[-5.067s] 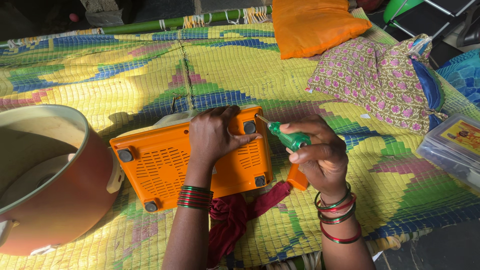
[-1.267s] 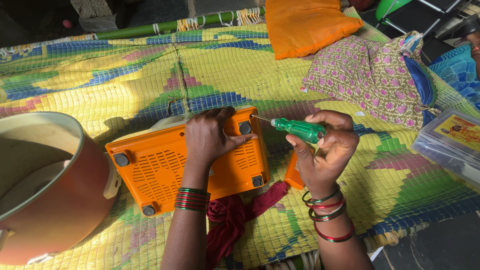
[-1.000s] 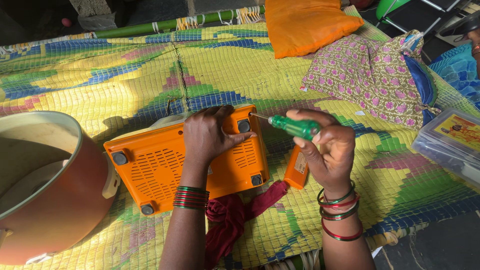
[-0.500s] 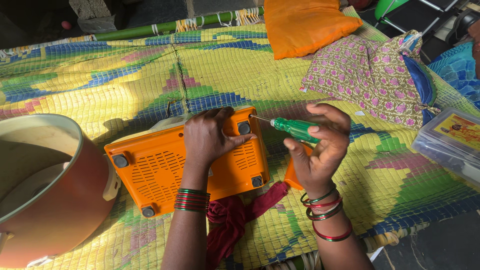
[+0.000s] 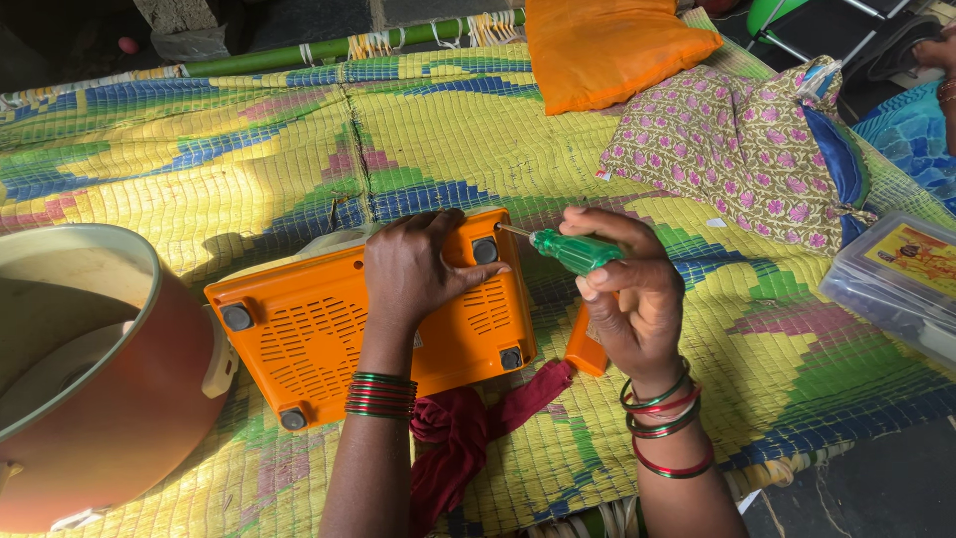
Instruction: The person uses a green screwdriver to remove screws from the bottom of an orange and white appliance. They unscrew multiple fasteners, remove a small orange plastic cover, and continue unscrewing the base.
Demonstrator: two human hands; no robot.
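Head view, looking down on a woven mat [image 5: 249, 169] of yellow, blue and green. Your left hand [image 5: 418, 269] lies flat and spread on the upturned underside of an orange appliance base [image 5: 329, 339], which sits on the mat at centre with its vented bottom and four grey rubber feet facing up; the palm presses, the fingers close on nothing. Your right hand [image 5: 632, 294] is closed around the green handle of a screwdriver [image 5: 568, 247], thumb and fingers wrapped tight. The thin metal shaft points left, and its tip meets the base at the top right corner, just beside the grey foot [image 5: 485, 250] there.

Compared with the view five seconds ago, the screwdriver has dropped from a steep angle to nearly level, and its tip has come to the corner of the base. Over the last second the right hand has turned about the handle while the tip stayed put. The left hand and the base have not moved. This reads as a screw at that corner being worked with the casing held steady; the screw itself is too small to see.

A small orange part [image 5: 586, 349] lies on the mat under the right wrist, touching a red cloth [image 5: 468, 438] that runs beneath the base. A large brown pot [image 5: 90, 389] stands at left.
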